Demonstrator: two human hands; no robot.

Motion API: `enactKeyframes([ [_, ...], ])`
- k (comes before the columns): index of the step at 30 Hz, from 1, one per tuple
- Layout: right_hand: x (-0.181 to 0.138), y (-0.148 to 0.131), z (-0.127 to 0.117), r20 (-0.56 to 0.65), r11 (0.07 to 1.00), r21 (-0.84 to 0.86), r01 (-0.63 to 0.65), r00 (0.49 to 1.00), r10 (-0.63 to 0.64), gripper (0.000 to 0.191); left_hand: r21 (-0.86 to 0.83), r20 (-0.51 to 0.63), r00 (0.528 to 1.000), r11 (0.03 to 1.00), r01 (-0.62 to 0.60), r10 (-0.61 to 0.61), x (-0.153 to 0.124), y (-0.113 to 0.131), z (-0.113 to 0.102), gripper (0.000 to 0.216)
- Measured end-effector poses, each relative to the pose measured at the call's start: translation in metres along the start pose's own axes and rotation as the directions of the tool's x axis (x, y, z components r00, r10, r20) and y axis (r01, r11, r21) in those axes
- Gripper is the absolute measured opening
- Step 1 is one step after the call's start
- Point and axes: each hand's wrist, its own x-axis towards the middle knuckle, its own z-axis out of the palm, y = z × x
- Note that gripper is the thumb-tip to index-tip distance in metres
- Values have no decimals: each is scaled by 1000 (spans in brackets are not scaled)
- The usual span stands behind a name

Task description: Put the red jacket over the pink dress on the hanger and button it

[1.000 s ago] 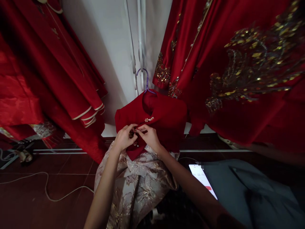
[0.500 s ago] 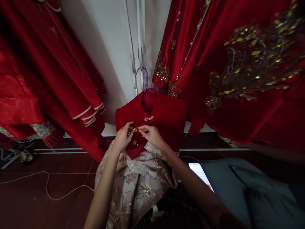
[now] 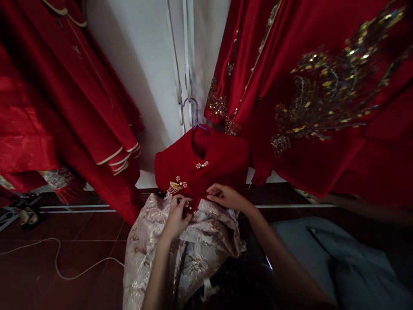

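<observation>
A small red jacket (image 3: 219, 161) hangs on a purple hanger (image 3: 195, 113) against the white wall. It carries a pearl clasp (image 3: 201, 165) near the collar and a gold fan-shaped brooch (image 3: 176, 185) lower left. My left hand (image 3: 177, 217) pinches the lowest clasp at the jacket's bottom edge, fingers closed. My right hand (image 3: 226, 196) grips the jacket's lower hem beside it. A pale brocade skirt (image 3: 190, 249) hangs below the jacket.
Red gowns (image 3: 64, 107) hang at the left. A red gown with gold sequin embroidery (image 3: 322, 94) hangs at the right. A white cable (image 3: 58, 262) lies on the dark red tile floor. Grey cloth (image 3: 338, 262) lies at the lower right.
Both hands have dropped from the middle clasp to the jacket's bottom edge, uncovering the gold brooch. My right arm now covers the lit phone screen.
</observation>
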Motion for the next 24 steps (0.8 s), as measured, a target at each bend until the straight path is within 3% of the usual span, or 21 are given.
enactKeyframes([
  [2, -1, 1, 6, 52, 1000, 7, 29, 998, -30, 26, -4, -29, 1000, 1000, 9, -9, 0, 0, 0, 45],
  [5, -2, -3, 8, 31, 999, -36, 39, 999, -38, 24, -1, -90, 996, 1000, 18, -18, -4, 2, 5, 37],
  [14, -2, -1, 0, 49, 998, -16, -57, 997, 58, 17, -25, -209, 977, 999, -39, 33, -12, -3, 10, 22],
  [21, -2, 13, 4, 46, 992, -98, -76, 996, 81, 17, 151, -393, 914, 988, -42, 99, -18, 14, -1, 23],
  [24, -2, 17, 8, 20, 991, -106, -88, 996, 90, 20, 148, -406, 905, 986, -74, 129, -19, 19, -9, 25],
])
